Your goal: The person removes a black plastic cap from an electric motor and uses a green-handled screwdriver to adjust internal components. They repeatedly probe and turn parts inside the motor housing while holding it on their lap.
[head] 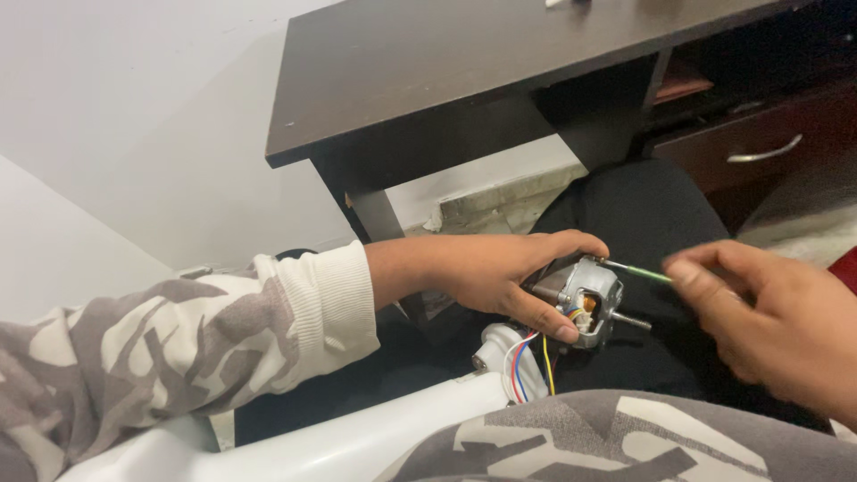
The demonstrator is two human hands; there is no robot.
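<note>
Our left hand [491, 272] fingers curl around a grey motor [585, 299]. Just right of the motor, our right hand [777, 321] fingertips pinch a green rod [647, 273].

The motor [585, 299] is silver-grey metal. Red, blue, white and yellow wires [527, 370] trail below the motor, and a green-sleeved pin [644, 272] sticks out to its right. The sleeve [178, 344] left of the motor is cream with grey-brown camouflage patches. Above the motor, the bench [446, 62] is dark brown.
</note>
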